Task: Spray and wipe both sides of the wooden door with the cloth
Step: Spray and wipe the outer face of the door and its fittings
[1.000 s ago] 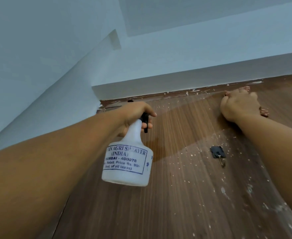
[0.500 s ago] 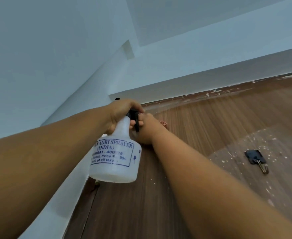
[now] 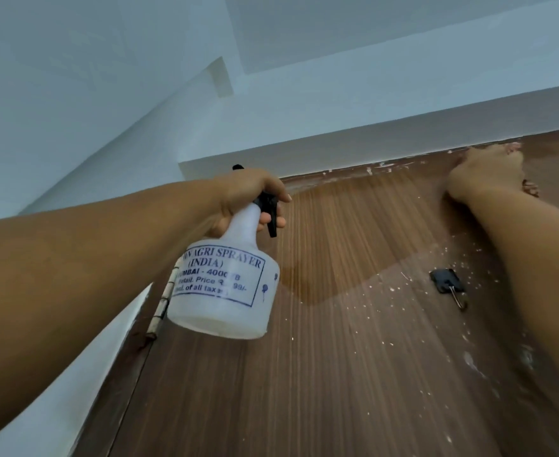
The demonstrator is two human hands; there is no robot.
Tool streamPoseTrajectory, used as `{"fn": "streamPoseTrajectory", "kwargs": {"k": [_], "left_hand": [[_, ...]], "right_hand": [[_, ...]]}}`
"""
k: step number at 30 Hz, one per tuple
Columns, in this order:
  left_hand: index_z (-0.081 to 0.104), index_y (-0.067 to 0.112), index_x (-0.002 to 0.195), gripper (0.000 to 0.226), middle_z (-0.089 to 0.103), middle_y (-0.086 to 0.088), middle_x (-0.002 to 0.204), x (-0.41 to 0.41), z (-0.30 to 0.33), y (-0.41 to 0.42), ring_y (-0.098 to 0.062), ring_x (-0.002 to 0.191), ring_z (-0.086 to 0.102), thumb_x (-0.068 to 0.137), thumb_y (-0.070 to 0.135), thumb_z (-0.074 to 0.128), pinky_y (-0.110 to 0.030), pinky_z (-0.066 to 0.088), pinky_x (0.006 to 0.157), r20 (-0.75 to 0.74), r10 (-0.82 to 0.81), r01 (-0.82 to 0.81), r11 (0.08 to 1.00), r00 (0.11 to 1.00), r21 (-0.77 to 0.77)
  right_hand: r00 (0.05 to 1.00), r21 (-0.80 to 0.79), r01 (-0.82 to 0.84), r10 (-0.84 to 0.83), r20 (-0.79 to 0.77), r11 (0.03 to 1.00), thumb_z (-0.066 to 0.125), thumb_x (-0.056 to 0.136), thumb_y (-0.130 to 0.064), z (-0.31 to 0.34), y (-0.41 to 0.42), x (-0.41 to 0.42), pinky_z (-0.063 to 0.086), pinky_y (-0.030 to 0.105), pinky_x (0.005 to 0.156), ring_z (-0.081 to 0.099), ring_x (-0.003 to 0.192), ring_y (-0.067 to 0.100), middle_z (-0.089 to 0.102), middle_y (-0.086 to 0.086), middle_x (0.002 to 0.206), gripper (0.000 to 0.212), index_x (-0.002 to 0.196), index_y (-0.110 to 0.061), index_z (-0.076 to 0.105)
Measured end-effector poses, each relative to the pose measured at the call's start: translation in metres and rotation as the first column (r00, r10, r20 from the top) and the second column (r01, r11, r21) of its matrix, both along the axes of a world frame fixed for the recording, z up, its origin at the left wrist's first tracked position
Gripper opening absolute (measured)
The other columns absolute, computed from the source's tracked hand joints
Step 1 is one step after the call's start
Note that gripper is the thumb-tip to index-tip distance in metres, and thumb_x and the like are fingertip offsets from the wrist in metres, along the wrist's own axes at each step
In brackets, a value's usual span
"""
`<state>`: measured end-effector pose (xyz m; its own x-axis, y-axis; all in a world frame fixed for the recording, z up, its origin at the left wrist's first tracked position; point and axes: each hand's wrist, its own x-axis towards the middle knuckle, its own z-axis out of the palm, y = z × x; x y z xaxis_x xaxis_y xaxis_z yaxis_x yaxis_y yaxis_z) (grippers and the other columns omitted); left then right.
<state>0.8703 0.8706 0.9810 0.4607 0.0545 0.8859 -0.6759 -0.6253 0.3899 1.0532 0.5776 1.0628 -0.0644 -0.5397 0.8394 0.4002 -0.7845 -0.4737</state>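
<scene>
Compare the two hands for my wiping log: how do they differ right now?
The left hand grips the spray bottle by its neck, off the door; the right hand presses a mostly hidden cloth against the door's top edge. Both are raised.

The wooden door [image 3: 354,374], flecked with white specks, carries a black hook [image 3: 446,282].
</scene>
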Motion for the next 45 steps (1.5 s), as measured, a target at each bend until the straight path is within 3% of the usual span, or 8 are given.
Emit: {"fn": "streamPoseTrajectory", "kwargs": {"k": [6, 12, 14, 20, 24, 31, 36, 45], "left_hand": [[0.054, 0.008, 0.076, 0.018, 0.059, -0.008, 0.068, -0.019, 0.003, 0.034, -0.010, 0.042, 0.057, 0.093, 0.012, 0.059, -0.015, 0.039, 0.034, 0.063, 0.081, -0.075, 0.992, 0.995, -0.101], [0.056, 0.007, 0.082, 0.013, 0.065, -0.012, 0.070, -0.022, -0.007, 0.059, -0.010, 0.040, 0.057, 0.093, 0.013, 0.060, -0.015, 0.043, 0.037, -0.041, 0.229, -0.232, 0.962, 0.973, -0.147], [0.056, 0.006, 0.083, 0.013, 0.065, -0.013, 0.077, -0.019, -0.009, 0.064, -0.011, 0.042, 0.060, 0.093, 0.013, 0.059, -0.017, 0.044, 0.038, -0.036, 0.236, -0.238, 0.959, 0.971, -0.155], [0.054, 0.005, 0.083, 0.012, 0.061, -0.011, 0.076, -0.017, -0.003, 0.081, -0.010, 0.044, 0.060, 0.093, 0.013, 0.057, -0.017, 0.043, 0.038, 0.010, 0.242, -0.237, 0.958, 0.970, -0.161], [0.059, 0.006, 0.076, 0.019, 0.065, -0.011, 0.075, -0.023, -0.009, 0.106, -0.010, 0.044, 0.060, 0.092, 0.015, 0.053, -0.013, 0.041, 0.039, 0.125, 0.180, -0.147, 0.960, 0.976, -0.237], [0.056, 0.005, 0.072, 0.022, 0.063, -0.013, 0.078, -0.023, -0.023, 0.121, -0.008, 0.034, 0.050, 0.092, 0.012, 0.048, -0.012, 0.036, 0.037, 0.045, 0.155, -0.142, 0.968, 0.987, -0.208], [0.054, 0.005, 0.077, 0.016, 0.060, -0.013, 0.078, -0.019, -0.023, 0.124, -0.009, 0.034, 0.050, 0.089, 0.009, 0.046, -0.012, 0.036, 0.037, 0.039, 0.111, -0.100, 0.971, 0.993, -0.216], [0.057, 0.001, 0.086, 0.015, 0.063, -0.015, 0.082, -0.011, -0.020, 0.128, -0.008, 0.034, 0.051, 0.092, 0.011, 0.047, -0.013, 0.038, 0.035, -0.048, 0.097, -0.105, 0.975, 0.994, -0.195]], "right_hand": [[1.000, -0.291, -0.013, 0.018, 0.017, 0.957, 0.039, 0.095, -0.019, 0.001, 0.109, -0.027, 0.037, 0.047, 0.102, 0.038, 0.124, 0.041, 0.043, 0.024, 0.141, 0.045, 0.135, -0.002, 0.049], [0.981, -0.816, -0.080, 0.190, 0.037, 0.572, 0.042, 0.100, -0.028, -0.018, 0.220, -0.056, 0.030, 0.048, 0.114, 0.031, 0.135, 0.036, 0.036, 0.010, 0.153, 0.050, 0.150, -0.028, 0.040], [0.969, -0.832, -0.086, 0.239, 0.057, 0.548, 0.043, 0.100, -0.032, -0.016, 0.220, -0.055, 0.030, 0.047, 0.115, 0.034, 0.134, 0.034, 0.037, 0.008, 0.152, 0.048, 0.148, -0.030, 0.042], [0.972, -0.458, -0.098, 0.184, 0.146, 0.884, 0.037, 0.099, -0.022, 0.006, 0.180, -0.040, 0.034, 0.049, 0.106, 0.035, 0.130, 0.040, 0.040, 0.020, 0.144, 0.041, 0.136, -0.009, 0.049], [0.987, -0.364, -0.055, 0.107, 0.123, 0.930, 0.037, 0.098, -0.017, 0.012, 0.197, -0.045, 0.037, 0.047, 0.100, 0.037, 0.127, 0.041, 0.045, 0.023, 0.138, 0.039, 0.131, -0.003, 0.051], [0.994, -0.795, -0.076, 0.112, -0.011, 0.601, 0.038, 0.101, -0.021, -0.006, 0.335, -0.099, 0.031, 0.047, 0.112, 0.025, 0.141, 0.038, 0.029, 0.016, 0.154, 0.048, 0.149, -0.014, 0.038], [0.967, -0.885, -0.197, 0.230, -0.106, 0.422, 0.050, 0.097, -0.021, -0.016, 0.362, -0.109, 0.042, 0.037, 0.096, 0.047, 0.120, 0.031, 0.053, 0.011, 0.130, 0.030, 0.124, -0.015, 0.060], [0.989, -0.394, -0.142, 0.146, -0.020, 0.908, 0.037, 0.101, -0.017, 0.028, 0.229, -0.067, 0.026, 0.051, 0.113, 0.019, 0.142, 0.042, 0.027, 0.022, 0.153, 0.047, 0.146, -0.003, 0.039]]}}
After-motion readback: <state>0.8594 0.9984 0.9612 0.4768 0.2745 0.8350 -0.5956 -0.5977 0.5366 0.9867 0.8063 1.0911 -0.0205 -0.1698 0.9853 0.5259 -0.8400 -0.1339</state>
